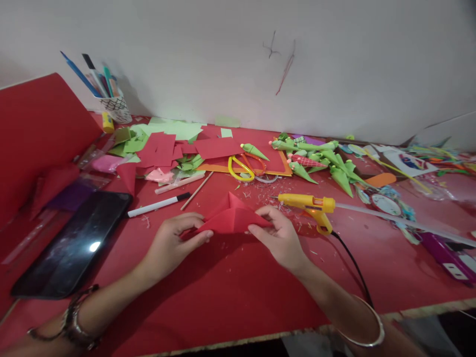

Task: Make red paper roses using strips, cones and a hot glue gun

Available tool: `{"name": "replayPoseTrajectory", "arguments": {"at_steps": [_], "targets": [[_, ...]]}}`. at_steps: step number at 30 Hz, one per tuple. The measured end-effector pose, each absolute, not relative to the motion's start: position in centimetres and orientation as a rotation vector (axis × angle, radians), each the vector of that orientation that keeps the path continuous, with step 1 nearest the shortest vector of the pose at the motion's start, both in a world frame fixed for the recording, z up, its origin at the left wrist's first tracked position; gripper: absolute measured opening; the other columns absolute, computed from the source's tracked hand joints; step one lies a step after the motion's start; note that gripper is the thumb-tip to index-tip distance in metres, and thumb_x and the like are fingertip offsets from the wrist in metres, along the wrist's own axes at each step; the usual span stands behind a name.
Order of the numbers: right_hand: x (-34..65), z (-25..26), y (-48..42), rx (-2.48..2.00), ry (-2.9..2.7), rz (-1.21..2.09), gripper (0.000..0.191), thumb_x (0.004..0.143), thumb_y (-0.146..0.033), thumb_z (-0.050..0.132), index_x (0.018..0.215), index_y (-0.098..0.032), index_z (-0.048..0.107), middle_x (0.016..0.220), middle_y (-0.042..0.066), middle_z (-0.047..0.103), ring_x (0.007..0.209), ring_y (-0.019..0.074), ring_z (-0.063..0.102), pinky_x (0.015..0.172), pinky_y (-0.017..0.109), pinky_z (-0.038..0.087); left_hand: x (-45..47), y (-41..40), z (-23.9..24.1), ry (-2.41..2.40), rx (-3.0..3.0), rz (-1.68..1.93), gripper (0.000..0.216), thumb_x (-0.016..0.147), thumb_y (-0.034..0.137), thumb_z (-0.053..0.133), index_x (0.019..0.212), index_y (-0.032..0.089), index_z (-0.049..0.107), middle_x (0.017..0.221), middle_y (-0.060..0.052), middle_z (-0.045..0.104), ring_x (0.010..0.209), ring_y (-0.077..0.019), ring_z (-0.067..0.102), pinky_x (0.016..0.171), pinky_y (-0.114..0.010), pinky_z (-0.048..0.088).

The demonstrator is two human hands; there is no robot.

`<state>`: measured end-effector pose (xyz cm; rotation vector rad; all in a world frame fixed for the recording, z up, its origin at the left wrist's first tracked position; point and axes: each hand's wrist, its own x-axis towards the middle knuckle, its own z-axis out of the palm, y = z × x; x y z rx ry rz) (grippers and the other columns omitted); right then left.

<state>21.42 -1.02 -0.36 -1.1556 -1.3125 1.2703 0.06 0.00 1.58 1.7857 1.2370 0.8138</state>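
A folded piece of red paper (233,218) is stretched between my two hands, just above the red table. It has a raised point at the top and a crease down its middle. My left hand (182,235) pinches its left corner between thumb and fingers. On the opposite corner, my right hand (277,230) closes with thumb in front and fingers behind. A yellow glue gun (308,202) with a clear glue stick lies to the right of my right hand. Near my left hand are a white marker with a black cap (158,205) and a thin wooden stick (197,191).
A black phone (74,243) lies at the left. Behind are red paper pieces (159,151), yellow-and-orange-handled scissors (241,168) and several green paper cones (340,176). A pen cup (116,109) stands by the wall. The glue gun's cord (355,263) runs over the front edge.
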Motion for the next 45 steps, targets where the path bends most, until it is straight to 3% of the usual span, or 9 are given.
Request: {"name": "replayPoseTrajectory", "arguments": {"at_steps": [4,8,12,15,19,23,27,33,45], "targets": [[21.3,-0.8,-0.8,-1.029,-1.130,1.484,0.047,0.067,-0.029,0.065,0.108,-0.026,0.043,0.081,-0.001,0.059,0.064,0.0112,0.059,0.063,0.027,0.049,0.6,-0.4,1.4,1.164,1.710,0.823,0.020,0.076,0.031,0.053,0.063,0.017,0.058,0.070,-0.001,0.059,0.067,-0.0137,0.055,0.062,-0.022,0.043],[21.0,-0.9,-0.9,-1.094,-1.273,1.582,0.021,0.070,-0.035,0.062,0.079,-0.018,0.056,0.068,0.000,0.060,0.060,0.0115,0.058,0.061,0.027,0.049,0.7,-0.4,1.1,1.160,1.762,0.778,0.021,0.077,0.031,0.053,0.063,0.016,0.057,0.070,-0.001,0.059,0.067,-0.0128,0.054,0.062,-0.021,0.042],[20.7,-0.4,-1.2,-1.219,-1.371,1.514,0.020,0.073,-0.036,0.057,0.063,-0.018,0.057,0.060,0.000,0.060,0.055,0.0105,0.056,0.057,0.025,0.049,0.8,-0.5,1.1,1.180,1.736,0.748,0.019,0.076,0.032,0.054,0.064,0.016,0.056,0.071,-0.001,0.059,0.068,-0.0130,0.055,0.065,-0.022,0.043],[20.6,-0.1,-1.2,-1.255,-1.396,1.457,0.020,0.072,-0.033,0.056,0.058,-0.019,0.056,0.057,-0.001,0.059,0.054,0.0099,0.056,0.057,0.024,0.049,1.1,-0.6,1.1,1.190,1.514,0.822,0.017,0.073,0.031,0.056,0.084,0.018,0.054,0.073,0.000,0.060,0.067,-0.0129,0.057,0.063,-0.022,0.045],[20.5,-0.2,-1.3,-1.247,-1.370,1.427,0.021,0.073,-0.033,0.056,0.057,-0.019,0.057,0.056,-0.002,0.059,0.052,0.0096,0.055,0.057,0.023,0.049,1.7,-0.9,1.0,1.166,1.261,0.880,0.041,0.069,0.034,0.061,0.105,0.021,0.044,0.084,-0.001,0.063,0.071,-0.0141,0.061,0.063,-0.023,0.049],[20.3,-0.5,-1.4,-1.239,-1.299,1.420,0.022,0.073,-0.035,0.056,0.058,-0.019,0.057,0.056,-0.002,0.060,0.051,0.0098,0.056,0.057,0.024,0.049,2.6,-1.0,0.9,1.114,1.190,0.811,0.032,0.069,0.036,0.061,0.095,0.018,0.053,0.092,-0.005,0.065,0.079,-0.0178,0.062,0.070,-0.028,0.050],[20.1,-0.3,-1.6,-1.225,-1.300,1.438,0.021,0.073,-0.032,0.055,0.057,-0.019,0.058,0.055,-0.002,0.060,0.052,0.0098,0.056,0.056,0.023,0.049,3.4,-1.1,0.8,1.170,1.287,0.757,0.022,0.074,0.037,0.054,0.072,0.016,0.058,0.070,-0.002,0.066,0.067,-0.0160,0.061,0.064,-0.025,0.048],[20.2,0.2,-1.5,-1.246,-1.284,1.424,0.016,0.071,-0.027,0.059,0.057,-0.018,0.058,0.055,-0.003,0.059,0.052,0.0085,0.055,0.056,0.021,0.048,3.8,-1.0,1.5,1.351,1.355,0.743,0.034,0.074,0.040,0.052,0.048,0.017,0.050,0.049,0.002,0.054,0.049,-0.0113,0.052,0.052,-0.021,0.043],[20.3,-0.1,-1.7,-1.209,-1.294,1.432,0.010,0.069,-0.025,0.062,0.064,-0.017,0.057,0.057,-0.003,0.058,0.053,0.0085,0.055,0.056,0.021,0.048,3.9,-1.6,0.6,1.272,1.451,0.836,0.024,0.076,0.033,0.050,0.061,0.015,0.058,0.053,0.001,0.057,0.052,-0.0122,0.051,0.051,-0.020,0.041]]}}
